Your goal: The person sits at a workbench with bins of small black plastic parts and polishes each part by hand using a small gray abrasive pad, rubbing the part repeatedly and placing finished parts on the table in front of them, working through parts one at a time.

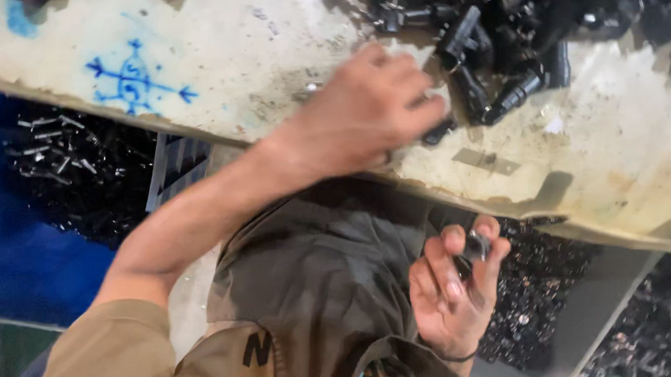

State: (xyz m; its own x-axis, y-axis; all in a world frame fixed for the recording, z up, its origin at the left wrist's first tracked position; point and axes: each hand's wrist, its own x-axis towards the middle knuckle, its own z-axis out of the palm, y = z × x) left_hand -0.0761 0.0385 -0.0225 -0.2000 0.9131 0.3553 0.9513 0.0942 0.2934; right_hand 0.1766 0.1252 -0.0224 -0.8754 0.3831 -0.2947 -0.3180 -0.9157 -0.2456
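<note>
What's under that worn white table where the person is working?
Under the table edge sit bins of small dark parts, left and right. The person's lap and right hand, pinching a small part, cover the middle.

free: bare bench top [228, 42] left | blocked: black parts heap [515, 44] upper right, touching left hand [364, 109]

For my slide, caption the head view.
Left hand reaches small black plastic parts on worn white bench; right hand holds one.
</note>
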